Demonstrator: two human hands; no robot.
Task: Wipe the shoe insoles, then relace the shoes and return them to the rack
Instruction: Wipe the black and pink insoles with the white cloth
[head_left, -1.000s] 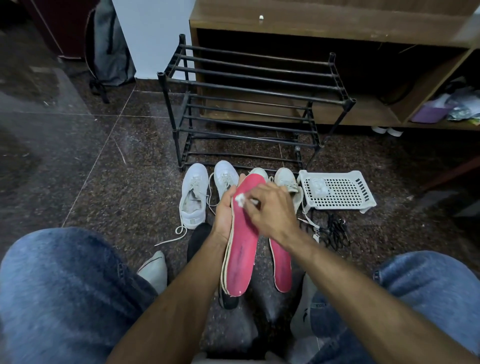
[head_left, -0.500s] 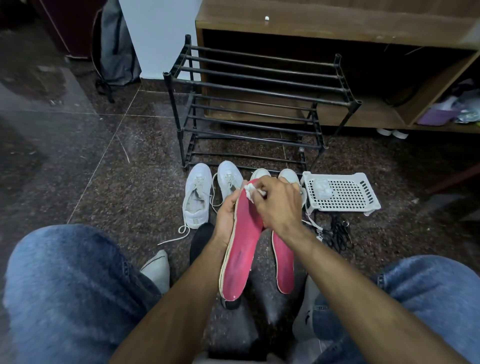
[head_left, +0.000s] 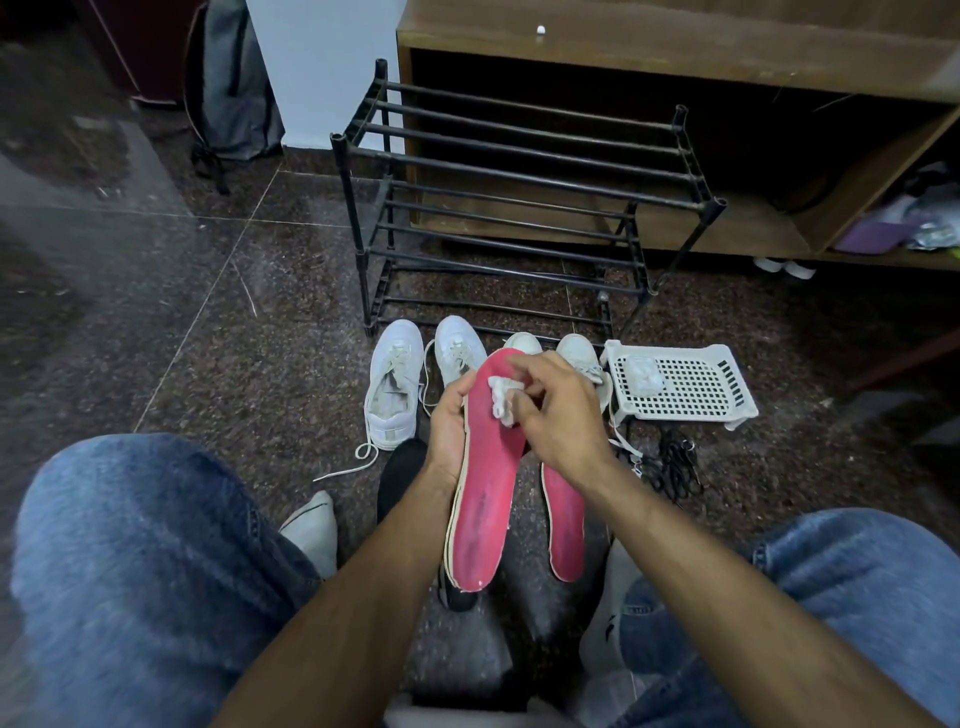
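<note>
— So, what are the hands doing?

— Both are at the centre of the frame, close together. The left hand (head_left: 451, 431) grips the left edge of a red insole (head_left: 485, 478), fingers curled behind it, holding it with its toe end toward the top of the frame. The right hand (head_left: 558, 410) pinches a small white wipe (head_left: 503, 397) between thumb and fingertips, and the wipe lies against the insole's upper part.

— Any other insoles?

— A second red insole (head_left: 565, 525) lies on the dark stone floor (head_left: 249, 338), just right of the held one, partly under the right wrist.

— And the shoes?

— Four white sneakers stand in a row above the hands, toes toward the black rack (head_left: 519, 208). The leftmost sneaker (head_left: 393, 384) has a loose lace trailing on the floor. The two right ones are partly hidden by the hands.

— What else is around?

— A white perforated basket (head_left: 685, 387) sits right of the shoes, with black laces (head_left: 672, 465) just below it. Blue-jeaned knees fill the lower corners. A wooden cabinet (head_left: 675, 47) stands behind the rack, and a grey backpack (head_left: 234, 88) leans at the upper left.
</note>
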